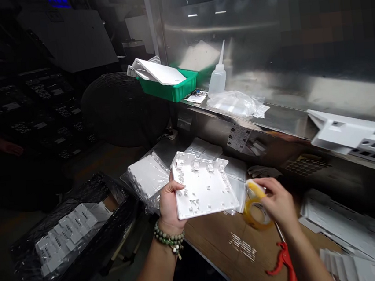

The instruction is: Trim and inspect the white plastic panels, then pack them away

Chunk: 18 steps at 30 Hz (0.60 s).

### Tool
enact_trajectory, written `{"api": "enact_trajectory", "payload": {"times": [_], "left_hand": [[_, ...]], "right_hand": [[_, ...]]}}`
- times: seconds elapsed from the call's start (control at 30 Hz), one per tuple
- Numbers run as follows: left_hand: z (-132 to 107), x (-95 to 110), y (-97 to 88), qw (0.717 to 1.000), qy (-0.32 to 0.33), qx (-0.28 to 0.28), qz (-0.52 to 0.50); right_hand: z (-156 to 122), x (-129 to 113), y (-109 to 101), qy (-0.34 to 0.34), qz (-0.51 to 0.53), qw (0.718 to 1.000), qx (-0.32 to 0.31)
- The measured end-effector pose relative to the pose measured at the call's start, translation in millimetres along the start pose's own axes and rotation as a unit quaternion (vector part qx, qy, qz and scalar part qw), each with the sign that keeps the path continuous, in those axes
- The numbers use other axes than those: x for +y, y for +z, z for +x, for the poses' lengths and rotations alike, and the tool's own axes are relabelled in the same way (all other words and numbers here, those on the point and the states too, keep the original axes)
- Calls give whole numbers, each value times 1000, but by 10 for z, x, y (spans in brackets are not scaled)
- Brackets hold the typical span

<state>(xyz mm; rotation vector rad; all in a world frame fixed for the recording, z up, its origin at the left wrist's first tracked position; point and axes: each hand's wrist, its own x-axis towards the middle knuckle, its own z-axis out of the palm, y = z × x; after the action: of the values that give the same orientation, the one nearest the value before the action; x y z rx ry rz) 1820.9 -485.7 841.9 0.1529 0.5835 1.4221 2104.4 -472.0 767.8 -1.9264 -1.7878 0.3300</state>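
Note:
My left hand point(169, 204) grips a white plastic housing panel point(208, 187) by its left edge, thumb on the inner face. Clips, posts and ribs show on that face, which is tilted up toward me. To the right, my right hand point(277, 200) is closed, its fingers around a small yellow piece with a whitish end point(256, 189); its kind is unclear. Right below those fingers a roll of yellow tape point(257, 215) is partly covered, and I cannot tell whether the hand touches it. A red-handled tool point(287, 263) lies under my right forearm, partly hidden.
Small white parts point(243, 246) lie on the brown bench top point(213, 242). Bagged white panels point(147, 175) sit behind my left hand. On the shelf stand a green bin point(169, 91) and a squeeze bottle point(217, 80). More panels fill a black-lined box point(67, 234); another person's hand point(11, 147) shows far left.

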Motion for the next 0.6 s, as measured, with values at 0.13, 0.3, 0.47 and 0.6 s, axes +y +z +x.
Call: {"api": "enact_trajectory", "payload": {"times": [0.13, 0.3, 0.47, 0.6], "left_hand": [[3, -179, 60, 999, 25, -19, 6], [-17, -327, 110, 999, 28, -30, 18], [-46, -398, 106, 999, 43, -6, 17], [-58, -442, 109, 999, 29, -12, 14]], "right_hand": [[-651, -1072, -179, -206, 302, 930, -29], [-927, -1460, -82, -243, 304, 921, 21], [-914, -1351, -72, -221, 299, 928, 28], [-961, -1394, -62, -220, 298, 929, 31]]}}
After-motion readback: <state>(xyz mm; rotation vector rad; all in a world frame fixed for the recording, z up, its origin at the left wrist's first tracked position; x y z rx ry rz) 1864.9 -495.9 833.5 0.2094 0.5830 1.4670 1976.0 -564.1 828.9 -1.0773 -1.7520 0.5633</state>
